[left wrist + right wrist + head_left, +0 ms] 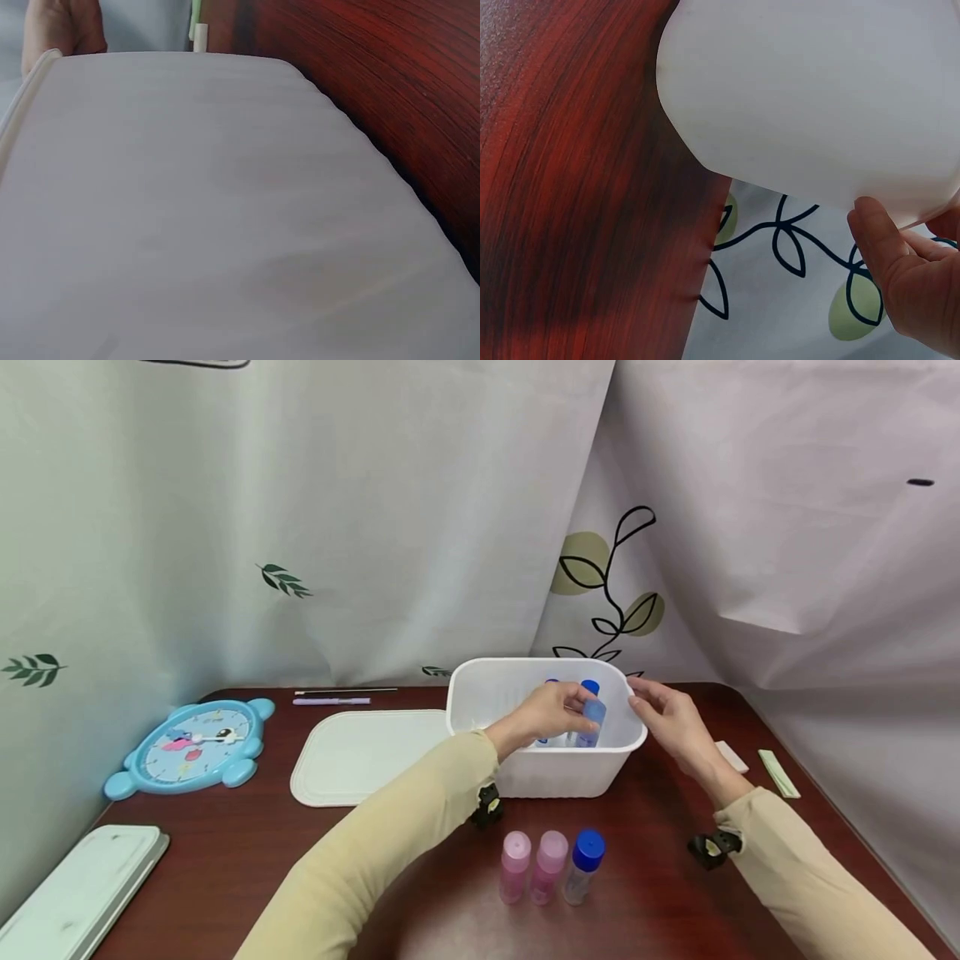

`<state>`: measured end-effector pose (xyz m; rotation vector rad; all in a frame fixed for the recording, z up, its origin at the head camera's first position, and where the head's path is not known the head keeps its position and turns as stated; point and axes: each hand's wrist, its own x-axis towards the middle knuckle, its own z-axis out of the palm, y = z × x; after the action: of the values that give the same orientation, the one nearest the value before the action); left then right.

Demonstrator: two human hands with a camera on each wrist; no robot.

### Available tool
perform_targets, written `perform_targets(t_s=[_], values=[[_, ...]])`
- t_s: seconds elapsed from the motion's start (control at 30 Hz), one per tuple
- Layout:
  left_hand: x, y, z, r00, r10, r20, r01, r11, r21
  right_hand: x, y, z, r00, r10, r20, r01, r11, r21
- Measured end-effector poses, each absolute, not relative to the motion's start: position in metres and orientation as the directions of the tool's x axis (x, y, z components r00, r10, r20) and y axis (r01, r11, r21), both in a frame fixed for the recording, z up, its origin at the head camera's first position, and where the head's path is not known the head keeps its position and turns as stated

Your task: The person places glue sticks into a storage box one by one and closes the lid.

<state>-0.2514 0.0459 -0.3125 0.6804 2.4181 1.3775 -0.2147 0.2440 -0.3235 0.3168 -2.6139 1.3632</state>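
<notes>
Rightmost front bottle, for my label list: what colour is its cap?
The cap is blue; the head view shows it best.

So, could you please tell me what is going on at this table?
A person is working at a white bin with both hands. The left hand reaches inside and grips a light-blue bottle, with other blue caps showing in there too. The right hand holds the bin's rim at its right end. In front of the bin, two pink bottles and a blue-capped bottle stand in a row on the table.
</notes>
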Motion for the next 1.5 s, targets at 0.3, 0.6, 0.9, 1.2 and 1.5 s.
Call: perform_targets(t_s=[0.3,0.6,0.9,1.2,1.5], values=[[-0.250,0.049,-0.311,-0.852,0.521,-0.050,0.284,0.540,0.792,-0.213,0.243,-0.320,-0.959,-0.106,0.262,-0.276,0.561,-0.781],[-0.239,0.028,-0.300,-0.825,0.565,0.002,0.335,0.485,0.808,-0.211,0.242,-0.323,-0.962,-0.104,0.251,-0.265,0.554,-0.789],[-0.176,-0.047,-0.307,-0.736,0.666,0.118,0.250,0.106,0.962,-0.213,0.242,-0.322,-0.966,-0.110,0.232,-0.254,0.554,-0.793],[-0.133,-0.074,-0.351,-0.632,0.775,0.008,0.062,0.040,0.997,-0.214,0.244,-0.322,-0.970,-0.101,0.222,-0.240,0.558,-0.795],[-0.129,-0.073,-0.365,-0.652,0.753,0.092,0.151,0.010,0.989,-0.212,0.243,-0.321,-0.970,-0.097,0.221,-0.236,0.573,-0.785]])
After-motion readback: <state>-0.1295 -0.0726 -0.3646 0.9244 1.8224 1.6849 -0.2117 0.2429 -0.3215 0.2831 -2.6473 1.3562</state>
